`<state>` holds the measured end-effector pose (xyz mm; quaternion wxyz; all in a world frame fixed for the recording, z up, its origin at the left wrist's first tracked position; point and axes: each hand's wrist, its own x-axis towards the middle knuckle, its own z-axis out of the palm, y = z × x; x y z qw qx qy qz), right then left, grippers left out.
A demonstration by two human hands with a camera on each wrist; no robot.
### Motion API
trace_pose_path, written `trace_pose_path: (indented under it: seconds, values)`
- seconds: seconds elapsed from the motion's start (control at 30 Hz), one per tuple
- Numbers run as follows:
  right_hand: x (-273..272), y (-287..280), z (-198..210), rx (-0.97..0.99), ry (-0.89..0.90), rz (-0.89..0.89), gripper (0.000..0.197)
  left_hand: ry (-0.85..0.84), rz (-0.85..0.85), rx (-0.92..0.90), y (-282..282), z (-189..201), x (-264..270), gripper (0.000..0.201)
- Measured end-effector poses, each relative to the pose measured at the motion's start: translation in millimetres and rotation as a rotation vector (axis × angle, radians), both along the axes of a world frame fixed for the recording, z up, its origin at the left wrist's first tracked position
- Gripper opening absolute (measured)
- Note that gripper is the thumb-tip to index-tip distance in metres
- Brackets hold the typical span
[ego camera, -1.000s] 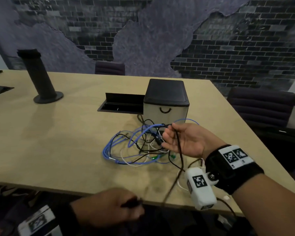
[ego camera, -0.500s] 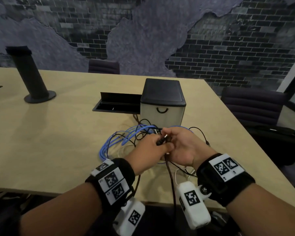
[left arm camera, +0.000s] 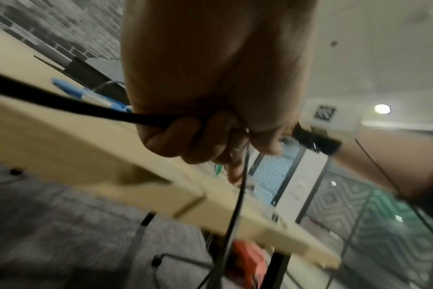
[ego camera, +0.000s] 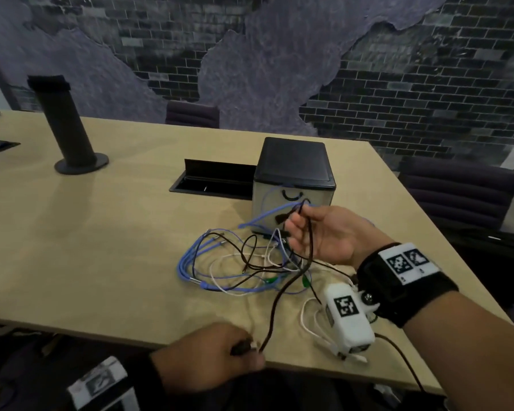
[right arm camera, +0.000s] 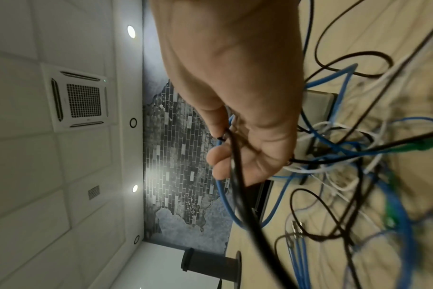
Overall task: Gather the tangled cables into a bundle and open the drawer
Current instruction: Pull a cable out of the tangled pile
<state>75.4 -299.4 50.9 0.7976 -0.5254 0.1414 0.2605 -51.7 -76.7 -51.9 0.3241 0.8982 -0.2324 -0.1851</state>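
Note:
Blue, black and white tangled cables [ego camera: 235, 262] lie on the wooden table [ego camera: 101, 232] in front of a small drawer box [ego camera: 294, 161] with a black top. Its drawer front with a black handle [ego camera: 291, 196] is closed. My right hand [ego camera: 294, 223] is palm up just in front of the box, pinching a black cable [right arm camera: 235, 156] with blue loops [right arm camera: 223, 195] hanging beside it. My left hand [ego camera: 247, 348] is at the table's front edge, fist curled round the other stretch of that black cable [left arm camera: 87, 107]. The cable runs taut between the two hands.
An open cable hatch [ego camera: 214, 182] is set in the table left of the box. A black post [ego camera: 69, 126] stands at the far left. Dark chairs [ego camera: 457, 197] sit at the right side and behind [ego camera: 192, 117]. White cables [ego camera: 309, 318] lie near the front edge.
Both hands were together over the tangle. The left hand has pulled back to the front edge, drawing out the black cable; the right hand has turned palm up and lifted its loops.

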Motion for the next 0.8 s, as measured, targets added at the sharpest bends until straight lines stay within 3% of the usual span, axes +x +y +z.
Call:
trace_pose_path:
  seconds: [0.13, 0.2, 0.27, 0.43, 0.53, 0.63, 0.8]
  values:
    - [-11.9, 2.3, -22.4, 0.008, 0.026, -0.002, 0.027, -0.141, 0.431, -0.397, -15.6, 38.9, 36.9, 0.04]
    - [-17.2, 6.1, -27.9, 0.014, -0.003, 0.002, 0.03, -0.135, 0.465, -0.521, -35.2, 62.7, 52.7, 0.039]
    - [-21.0, 12.4, -27.9, -0.004, -0.024, 0.026, 0.032, -0.023, 0.396, -0.602, -58.9, 72.4, 63.7, 0.033]
    - [-23.3, 15.2, -25.6, -0.037, -0.042, 0.022, 0.049, -0.015, 0.308, -0.517, -92.9, 62.4, 71.6, 0.024]
    - [-27.6, 14.9, -26.4, -0.08, -0.061, 0.018, 0.033, 0.034, 0.321, -0.581, -94.4, 57.1, 69.1, 0.025]
    - [-32.0, 13.1, -23.0, -0.134, -0.069, 0.083, 0.022, 0.0, 0.286, -0.523, -91.3, 55.4, 67.4, 0.016]
    - [-24.2, -2.6, -11.6, -0.059, 0.011, 0.043, 0.029, -0.168, 0.246, -0.307, -82.7, 53.3, 58.2, 0.024]
